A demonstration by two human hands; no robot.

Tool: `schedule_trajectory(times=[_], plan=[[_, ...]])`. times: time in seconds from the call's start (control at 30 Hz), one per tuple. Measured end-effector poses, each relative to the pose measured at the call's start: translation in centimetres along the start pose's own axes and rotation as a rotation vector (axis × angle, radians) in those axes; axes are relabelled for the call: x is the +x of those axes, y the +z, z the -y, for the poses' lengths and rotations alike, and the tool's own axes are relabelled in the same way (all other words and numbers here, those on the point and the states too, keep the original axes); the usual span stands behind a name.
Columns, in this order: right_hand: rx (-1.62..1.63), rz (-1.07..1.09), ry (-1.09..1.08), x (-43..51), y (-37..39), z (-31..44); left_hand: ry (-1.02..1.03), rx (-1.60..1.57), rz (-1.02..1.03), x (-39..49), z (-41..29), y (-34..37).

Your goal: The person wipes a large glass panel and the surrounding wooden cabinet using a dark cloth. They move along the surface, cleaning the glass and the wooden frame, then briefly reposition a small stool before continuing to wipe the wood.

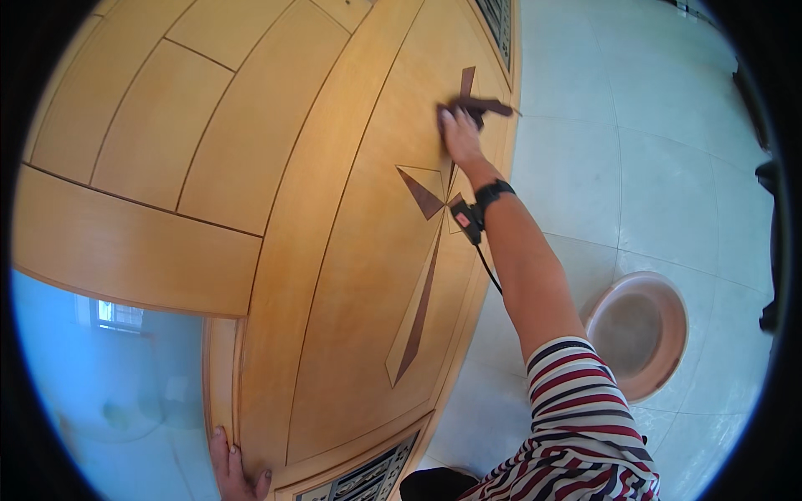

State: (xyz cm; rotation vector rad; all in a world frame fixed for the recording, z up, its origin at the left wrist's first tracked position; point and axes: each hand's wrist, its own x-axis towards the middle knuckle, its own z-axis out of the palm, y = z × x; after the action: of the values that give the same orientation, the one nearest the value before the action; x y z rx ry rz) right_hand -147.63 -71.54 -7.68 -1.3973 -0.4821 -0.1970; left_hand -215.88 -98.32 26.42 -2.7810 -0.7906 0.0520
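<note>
My right hand (462,133) is pressed to a light wooden furniture panel (351,275), shut on a dark cloth (485,105) that looks blurred. Part of the cloth sticks out to the right, over the panel's border. Under and below that hand lies a star-shaped inlay (413,325) of dark and light wood. At the lower left, my left hand (241,473) rests at the corner of the wooden frame, fingers apart, cut off by the picture's bottom edge. A black band with a small device (467,219) and a cable sits on my right wrist.
A pink plastic basin (673,341) stands on the pale tiled floor (564,169) to the right. Dark decorative grilles (369,470) are set in the furniture. A glossy bluish surface (119,388) at the lower left reflects a window. Dark objects (767,244) line the right rim.
</note>
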Motion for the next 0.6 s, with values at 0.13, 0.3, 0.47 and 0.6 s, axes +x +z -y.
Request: schedule_trajectory(times=[0.13,0.3,0.47,0.6], plan=[[-0.127,0.151,0.4,-11.5,-2.1,-12.1,-0.011,0.0,0.006,-0.4,0.2,0.2],[-0.209,0.322,0.802,-31.3,-7.8,-18.6,-0.024,0.003,-0.016,-1.4,-0.2,-0.2],[-0.031,0.204,0.992,-42.8,-9.3,-12.3,-0.023,-0.029,-0.04,-1.5,-0.6,-1.1],[-0.075,0.183,0.807,-39.6,-7.3,-1.3,-0.008,-0.071,-0.083,-0.6,-0.8,-1.8]])
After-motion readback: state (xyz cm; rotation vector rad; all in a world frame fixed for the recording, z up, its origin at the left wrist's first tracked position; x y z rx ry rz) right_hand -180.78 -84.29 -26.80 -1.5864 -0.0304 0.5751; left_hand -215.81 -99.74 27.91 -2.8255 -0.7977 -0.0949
